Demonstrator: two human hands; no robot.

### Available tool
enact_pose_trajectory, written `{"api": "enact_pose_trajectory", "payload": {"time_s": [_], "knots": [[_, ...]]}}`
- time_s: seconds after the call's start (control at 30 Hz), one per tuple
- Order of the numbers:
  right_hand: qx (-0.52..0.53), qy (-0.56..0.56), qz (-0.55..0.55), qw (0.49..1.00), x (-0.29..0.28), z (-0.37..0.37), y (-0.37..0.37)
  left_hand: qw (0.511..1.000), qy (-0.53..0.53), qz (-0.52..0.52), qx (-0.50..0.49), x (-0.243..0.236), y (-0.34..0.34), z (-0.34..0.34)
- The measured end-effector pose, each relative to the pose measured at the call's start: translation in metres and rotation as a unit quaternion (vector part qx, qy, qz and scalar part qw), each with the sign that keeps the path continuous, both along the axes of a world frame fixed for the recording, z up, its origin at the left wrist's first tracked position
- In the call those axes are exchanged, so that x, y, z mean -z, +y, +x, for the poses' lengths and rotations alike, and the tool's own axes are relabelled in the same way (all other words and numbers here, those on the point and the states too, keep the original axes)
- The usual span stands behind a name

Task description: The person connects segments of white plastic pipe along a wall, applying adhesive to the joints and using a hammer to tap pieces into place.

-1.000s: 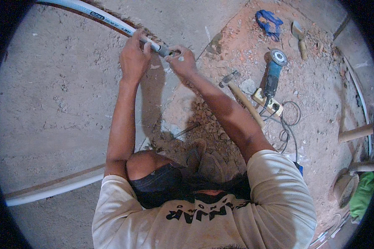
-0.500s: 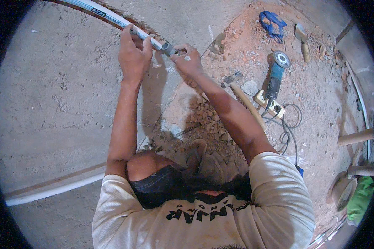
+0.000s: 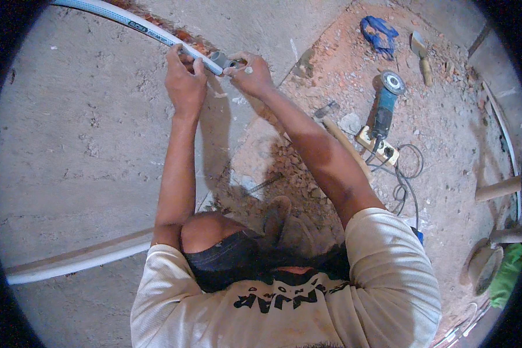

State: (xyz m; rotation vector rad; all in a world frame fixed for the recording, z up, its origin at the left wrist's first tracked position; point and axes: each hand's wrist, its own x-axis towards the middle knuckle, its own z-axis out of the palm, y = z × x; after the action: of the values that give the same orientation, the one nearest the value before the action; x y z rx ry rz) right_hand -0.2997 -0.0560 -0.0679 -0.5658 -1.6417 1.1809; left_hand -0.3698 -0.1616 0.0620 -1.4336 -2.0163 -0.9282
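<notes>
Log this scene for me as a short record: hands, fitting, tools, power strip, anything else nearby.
Left hand: grips white pipe near its end
Right hand: holds gray fitting
Fitting position: beside the pipe's end; contact unclear
Tools on ground: angle grinder, hammer, trowel
Power strip: by the grinder's rear end
Near trowel: crumpled blue material

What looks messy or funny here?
The rubble looks messy: broken bits are scattered loosely, not swept up. The grinder looks a bit odd too, lying in the dust with its back end seemingly over the power strip. I can't see any spilled liquid.
</notes>
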Motion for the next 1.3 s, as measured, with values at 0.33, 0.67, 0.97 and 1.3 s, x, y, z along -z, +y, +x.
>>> {"api": "enact_pose_trajectory", "payload": {"time_s": [0.33, 0.67, 0.97, 1.3], "knots": [[0.016, -0.067, 0.063, 0.996, -0.004, 0.001, 0.008, 0.995, 0.095, -0.024, 0.0, 0.005, 0.003, -0.007], [-0.026, -0.038, 0.012, 0.999, -0.015, 0.013, 0.003, 0.919, 0.178, -0.338, -0.1, -0.014, 0.009, 0.0], [-0.034, -0.056, -0.008, 0.998, -0.008, 0.009, 0.008, 0.914, 0.202, -0.345, -0.069, -0.016, 0.011, -0.004], [-0.041, -0.048, 0.014, 0.998, 0.001, -0.005, 0.01, 0.918, 0.158, -0.348, -0.103, -0.017, 0.011, 0.0]]}}
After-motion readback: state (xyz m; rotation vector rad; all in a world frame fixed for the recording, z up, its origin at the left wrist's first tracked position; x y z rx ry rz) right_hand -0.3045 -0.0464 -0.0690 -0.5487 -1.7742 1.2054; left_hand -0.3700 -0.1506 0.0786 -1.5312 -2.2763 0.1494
